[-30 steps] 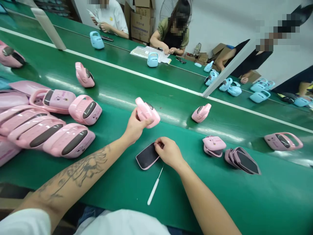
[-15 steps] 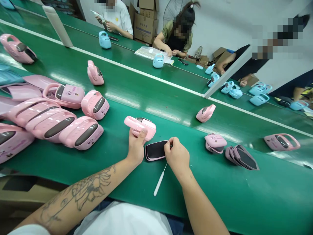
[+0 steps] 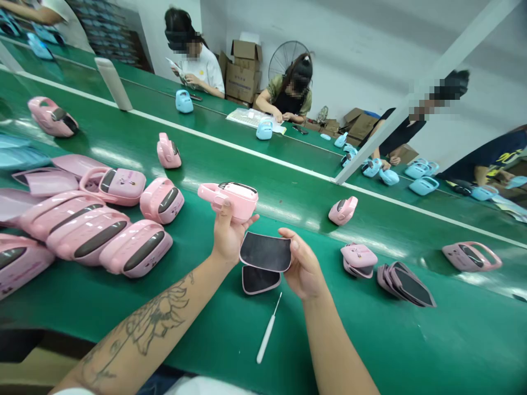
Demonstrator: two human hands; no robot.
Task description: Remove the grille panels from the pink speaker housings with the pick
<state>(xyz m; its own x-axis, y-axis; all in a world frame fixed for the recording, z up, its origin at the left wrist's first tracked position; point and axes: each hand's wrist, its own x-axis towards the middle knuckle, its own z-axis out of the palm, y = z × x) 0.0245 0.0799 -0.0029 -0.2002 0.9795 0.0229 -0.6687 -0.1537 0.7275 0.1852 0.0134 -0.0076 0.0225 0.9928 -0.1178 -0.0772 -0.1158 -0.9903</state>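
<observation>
both hands have risen off the green belt (image 3: 370, 340) since a moment ago. the left hand (image 3: 227, 237), wrist cocked back, has its fingers clamped round the pink case (image 3: 233, 198), now higher. just right, a dark panel (image 3: 265, 251) (lifted clear of the pink-rimmed panel (image 3: 260, 280) lying beneath) is pinched at its right edge in the right hand (image 3: 305, 269), thumb against fingers.

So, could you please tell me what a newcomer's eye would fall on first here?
First the two hands at centre: the left hand holds a pink case above the green belt, while the right hand holds a dark panel slightly lower in the picture. Next comes the crowd of pink cases lying at the left. Farther back at the right lie pale blue cases.
</observation>
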